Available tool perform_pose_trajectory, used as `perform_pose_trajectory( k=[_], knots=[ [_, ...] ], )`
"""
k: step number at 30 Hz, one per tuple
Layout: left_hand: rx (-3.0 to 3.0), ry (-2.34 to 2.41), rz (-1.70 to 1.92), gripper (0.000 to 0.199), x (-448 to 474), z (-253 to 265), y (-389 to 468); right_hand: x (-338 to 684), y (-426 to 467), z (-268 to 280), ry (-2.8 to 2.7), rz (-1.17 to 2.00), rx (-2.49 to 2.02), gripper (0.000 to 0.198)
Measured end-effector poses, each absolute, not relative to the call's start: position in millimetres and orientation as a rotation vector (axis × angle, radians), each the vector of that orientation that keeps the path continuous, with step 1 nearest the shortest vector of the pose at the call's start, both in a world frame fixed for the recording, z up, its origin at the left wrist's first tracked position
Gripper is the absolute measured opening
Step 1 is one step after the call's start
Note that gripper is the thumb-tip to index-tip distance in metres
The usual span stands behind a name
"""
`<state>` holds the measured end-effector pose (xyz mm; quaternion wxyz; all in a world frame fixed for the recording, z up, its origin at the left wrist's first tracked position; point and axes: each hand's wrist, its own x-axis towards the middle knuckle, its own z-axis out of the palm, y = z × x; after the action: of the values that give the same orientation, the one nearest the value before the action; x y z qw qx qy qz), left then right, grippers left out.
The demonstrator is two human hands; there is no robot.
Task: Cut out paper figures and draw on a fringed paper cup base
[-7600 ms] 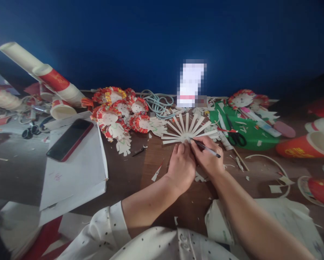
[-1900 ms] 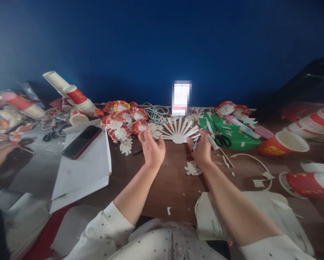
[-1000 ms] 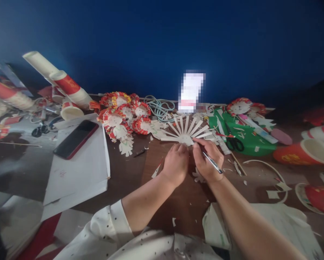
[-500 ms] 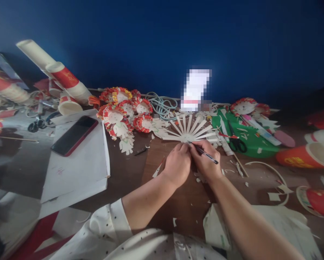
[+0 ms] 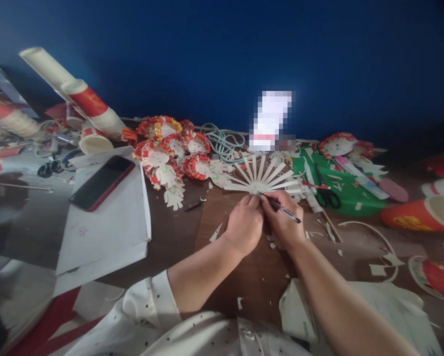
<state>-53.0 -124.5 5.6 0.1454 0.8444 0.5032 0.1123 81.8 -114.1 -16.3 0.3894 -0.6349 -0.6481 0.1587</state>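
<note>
A white paper cup cut into long strips point(image 5: 258, 187) lies spread like a fan in front of my hands. My left hand point(image 5: 246, 221) is closed at its lower edge, with the fingertips curled down on it. Between the fingers of my right hand point(image 5: 286, 230) is a dark pen point(image 5: 290, 214), its tip end at the centre of the cut cup. Both hands touch each other, and they hide the near side of the cup and the pen's tip.
To the left, a phone point(image 5: 103, 183) rests on white sheets point(image 5: 106, 237). Behind are lion-like paper figures with red frills point(image 5: 157, 155) and a coiled pale-blue cable point(image 5: 222, 143). Scissors point(image 5: 328, 199) lie on green paper point(image 5: 355, 205) at right, near red paper cups point(image 5: 407, 215). Paper scraps litter the table.
The camera view has shifted slightly. Both hands keep their grip on the cut cup and the pen, with hardly any visible movement.
</note>
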Motion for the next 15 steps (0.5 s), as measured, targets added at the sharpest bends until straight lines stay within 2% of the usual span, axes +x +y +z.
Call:
perform_pose_trajectory(
  k=[15],
  knots=[
    [2.459, 1.446, 0.345, 0.03, -53.3, 2.3, -124.0, 81.4, -113.5, -19.1, -1.646, 0.386, -1.611, 0.023]
  ],
)
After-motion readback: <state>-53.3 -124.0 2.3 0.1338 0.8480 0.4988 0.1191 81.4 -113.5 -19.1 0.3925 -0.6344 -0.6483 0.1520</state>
